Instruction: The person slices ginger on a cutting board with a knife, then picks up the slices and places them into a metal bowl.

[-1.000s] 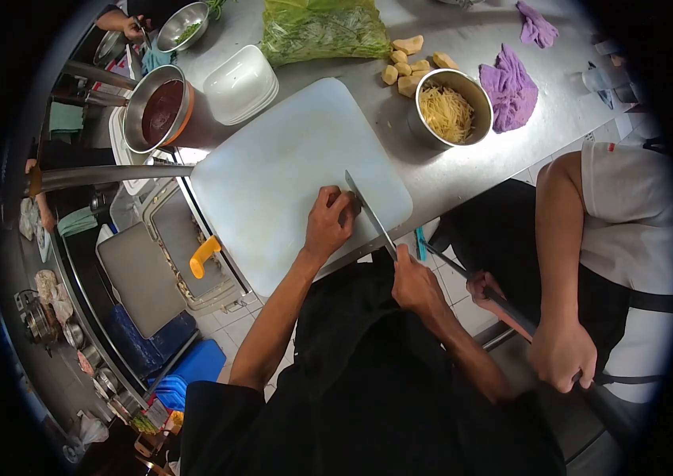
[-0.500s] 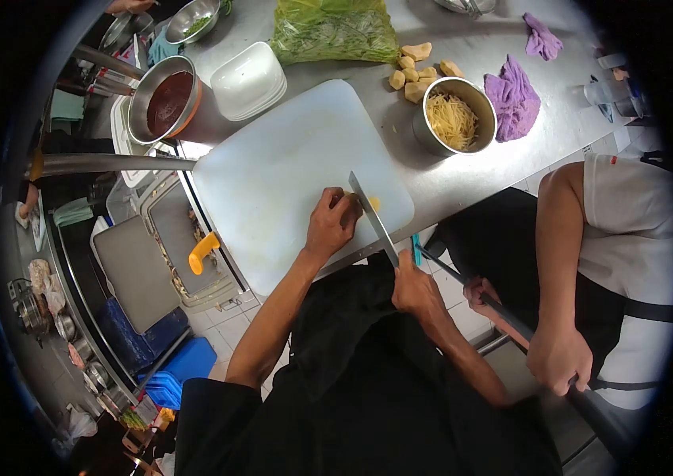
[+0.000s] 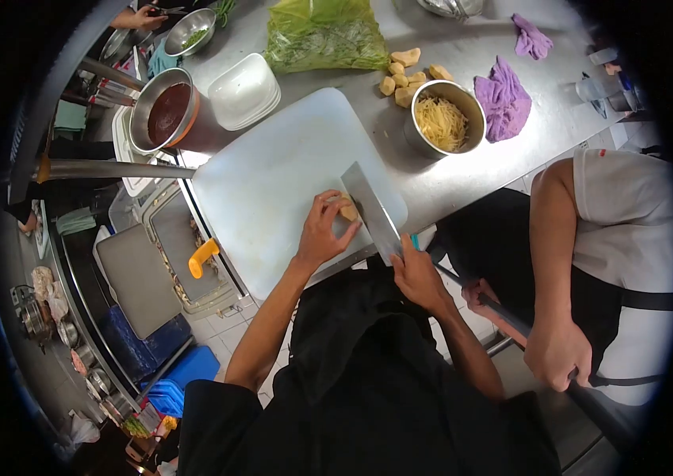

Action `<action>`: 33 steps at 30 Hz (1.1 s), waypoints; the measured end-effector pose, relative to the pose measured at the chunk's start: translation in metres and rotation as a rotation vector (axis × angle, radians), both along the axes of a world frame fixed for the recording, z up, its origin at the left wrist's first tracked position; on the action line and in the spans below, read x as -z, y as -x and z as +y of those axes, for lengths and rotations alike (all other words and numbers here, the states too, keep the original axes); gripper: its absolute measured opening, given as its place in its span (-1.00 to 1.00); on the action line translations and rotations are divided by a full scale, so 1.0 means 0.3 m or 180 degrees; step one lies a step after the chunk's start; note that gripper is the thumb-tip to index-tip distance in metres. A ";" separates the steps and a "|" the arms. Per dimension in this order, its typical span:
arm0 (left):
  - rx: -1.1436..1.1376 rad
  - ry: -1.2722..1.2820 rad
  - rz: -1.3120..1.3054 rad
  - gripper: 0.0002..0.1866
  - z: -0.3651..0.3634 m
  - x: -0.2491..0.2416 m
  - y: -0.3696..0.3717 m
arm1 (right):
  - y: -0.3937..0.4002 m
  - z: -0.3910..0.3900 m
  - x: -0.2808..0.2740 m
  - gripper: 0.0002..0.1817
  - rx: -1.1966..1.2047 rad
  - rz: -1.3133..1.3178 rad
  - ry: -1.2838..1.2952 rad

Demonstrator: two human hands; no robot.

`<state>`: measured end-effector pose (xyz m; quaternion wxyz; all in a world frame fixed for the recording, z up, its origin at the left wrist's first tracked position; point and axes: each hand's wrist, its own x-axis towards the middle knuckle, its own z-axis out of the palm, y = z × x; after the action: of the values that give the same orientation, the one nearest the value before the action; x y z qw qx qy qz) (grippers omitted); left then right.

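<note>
Cleaver (image 3: 373,210), gripped in right hand (image 3: 419,276); blade beside left hand (image 3: 320,239), pinching yellowish root piece (image 3: 348,210); slippage could nick fingertips.

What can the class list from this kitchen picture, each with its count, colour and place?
table: one, silver, beneath the board
cutting board: one, white, table's near edge
knife: one, silver, over board
chunk: one, yellow, beside blade
pot: one, silver, beyond board; holds pale yellow strips
peeled pieces: several, tan, behind pot
cloths: two, purple, beyond pot
bag: one, yellow-green, far side
dishes: one stack, white, beyond board
sauce bowl: one, silver, left; sauce dark red
handle: one, orange, left of board
co-worker: one, white shirt, right
left hand: one, brown, grip on chunk
right hand: one, brown, grip on knife
</note>
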<state>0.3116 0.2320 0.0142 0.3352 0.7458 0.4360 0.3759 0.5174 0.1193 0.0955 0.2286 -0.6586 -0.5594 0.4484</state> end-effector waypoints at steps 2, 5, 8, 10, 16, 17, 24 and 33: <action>0.0228 0.0225 0.0348 -0.56 -0.010 0.002 0.018 | -0.034 -0.005 -0.024 -0.71 0.0061 -0.0145 0.0084; 0.0271 0.0188 0.0347 -0.54 0.010 0.061 0.021 | -0.096 0.002 -0.034 -0.60 0.0257 -0.0530 -0.0035; 0.0279 -0.0081 0.0666 -0.53 0.016 -0.006 0.047 | -0.142 0.017 -0.020 -0.56 0.0304 -0.0258 0.0084; 0.0155 0.0041 0.0948 -0.46 -0.007 -0.084 0.088 | -0.146 0.020 -0.061 -0.56 0.0298 -0.0112 0.0160; 0.0185 0.0669 0.1688 -0.31 -0.065 -0.161 0.217 | -0.121 -0.024 -0.008 -0.62 0.0122 -0.0055 0.0236; 0.0241 0.0766 0.1463 -0.32 -0.062 -0.182 0.225 | -0.113 -0.019 -0.002 -0.63 0.0128 -0.0059 0.0304; -0.0751 0.0801 0.0272 -0.63 -0.026 -0.256 0.214 | -0.077 -0.015 -0.059 -0.67 -0.0099 -0.0871 -0.0183; 0.0742 0.0025 0.0992 -0.86 0.112 -0.235 0.035 | -0.080 -0.089 -0.057 -0.38 -0.0352 -0.1537 -0.0748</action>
<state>0.3010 0.2656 0.0845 0.3078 0.8392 0.3947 0.2128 0.5414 0.0926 0.1126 0.1386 -0.6838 -0.6810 0.2222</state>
